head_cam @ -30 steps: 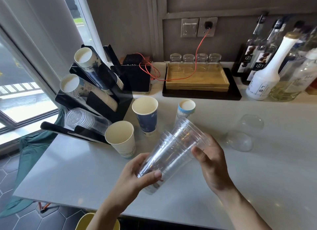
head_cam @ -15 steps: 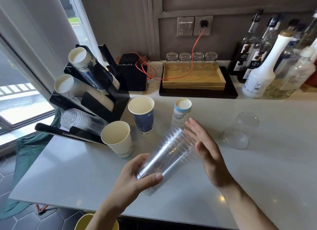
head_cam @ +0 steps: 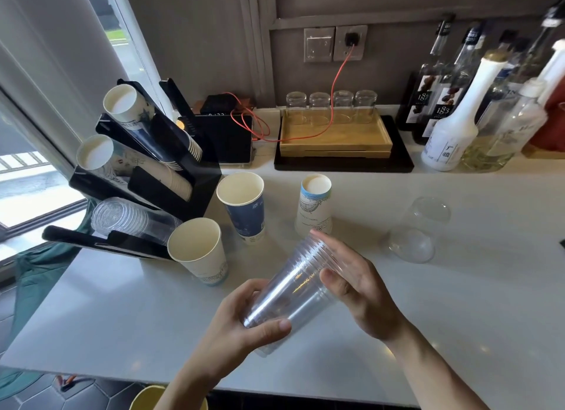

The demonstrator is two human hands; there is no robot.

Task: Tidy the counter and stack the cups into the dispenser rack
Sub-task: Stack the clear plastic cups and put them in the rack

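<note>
A nested stack of clear plastic cups (head_cam: 293, 290) is held tilted above the white counter (head_cam: 122, 312). My left hand (head_cam: 244, 324) grips its narrow bottom end. My right hand (head_cam: 354, 281) lies flat against the rim end, fingers extended. The black dispenser rack (head_cam: 159, 177) stands at the left with paper cup stacks in its upper slots and clear cups (head_cam: 128, 220) in the lowest. Loose on the counter: a white paper cup (head_cam: 198, 250), a blue paper cup (head_cam: 244, 208), an upside-down paper cup (head_cam: 315, 208), and a clear cup (head_cam: 419, 229) upside down.
A wooden tray (head_cam: 336, 137) on a black tray holds several upturned glasses at the back. Syrup bottles (head_cam: 452, 122) crowd the back right. A red cable (head_cam: 336, 85) runs from the wall socket to a black device (head_cam: 226, 137). A window is on the left.
My right hand let go of the rim end, opened flat and pressed against it. The cup stack became shorter and more tightly nested. The camera view shifted slightly.
</note>
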